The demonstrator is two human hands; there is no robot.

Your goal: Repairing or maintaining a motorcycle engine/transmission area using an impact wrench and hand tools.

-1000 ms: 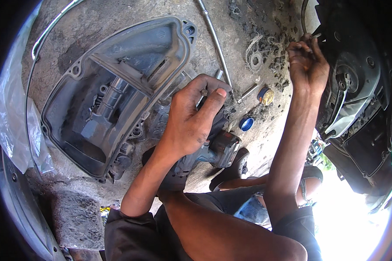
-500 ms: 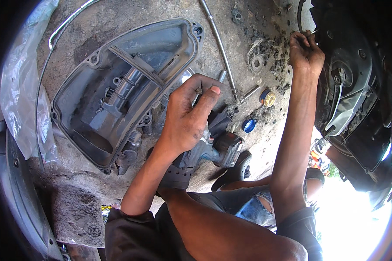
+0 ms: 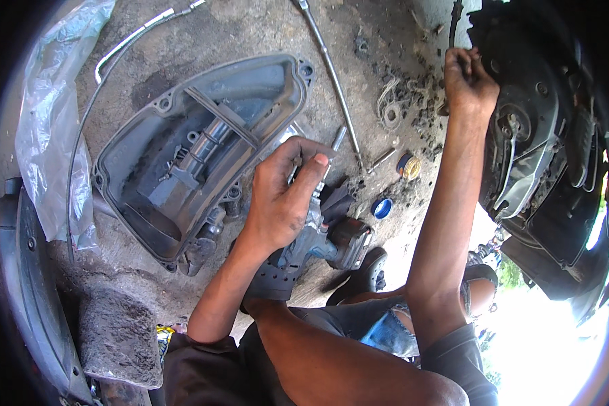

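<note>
My left hand (image 3: 281, 199) is raised over the floor with its fingers curled and the thumb pressed against them. A small dark piece shows between them, too hidden to name. Under that hand lies a cordless power tool (image 3: 311, 247) with a dark battery pack, beside my foot. My right hand (image 3: 471, 84) reaches up to the dark machine (image 3: 541, 115) at the right. Its fingers are pinched together where a black cable (image 3: 455, 27) comes down to them; the fingertips hide what they grip.
A grey plastic cover (image 3: 142, 233) holds a cylindrical metal part (image 3: 203, 145). Beyond it lie a long metal bar (image 3: 331, 74), a gold-coloured tin (image 3: 411, 167) and a blue lid (image 3: 382, 208). Clear plastic (image 3: 51, 135), a cable (image 3: 78, 162) and a rough block (image 3: 118, 338) are at the left.
The whole view has shifted, so floor things at the left sit slightly lower and further right. Both hands keep nearly the same closed pose; the right stays at the machine.
</note>
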